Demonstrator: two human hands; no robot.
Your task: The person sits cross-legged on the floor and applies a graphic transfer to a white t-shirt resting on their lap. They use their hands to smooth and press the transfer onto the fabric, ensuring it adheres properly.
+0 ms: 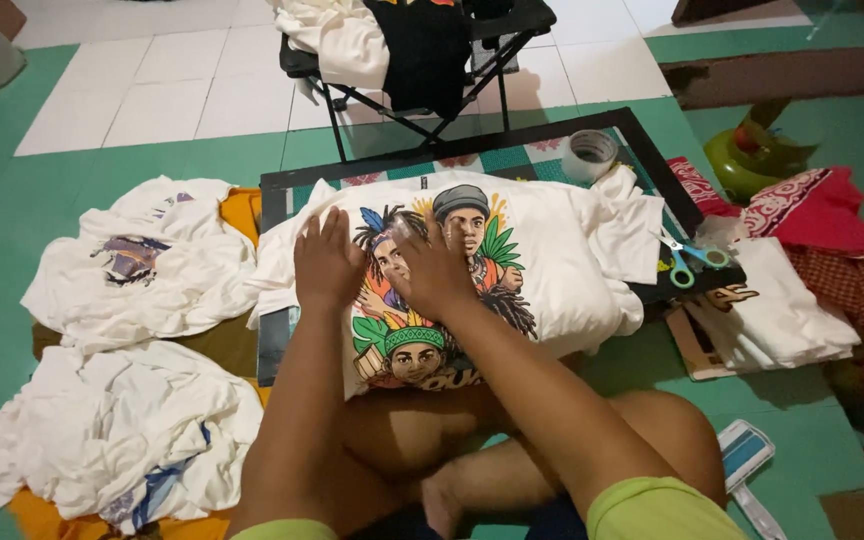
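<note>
Both hands press flat on the printed white shirt.

The left hand [327,262] and right hand [439,268] lie open, gripping nothing, on the shirt [542,260] spread over a dark-framed board [652,150] on the floor. Smoothing outward from the print seems best. The shirt's long axis runs left-right; the print faces up.

Part of the colourful print on the white shirt [552,270] is covered by the left hand [327,262] and right hand [439,272]. The folding chair [512,30] is cut off by the top edge. The lint roller [744,462] is clipped at the bottom edge.
</note>
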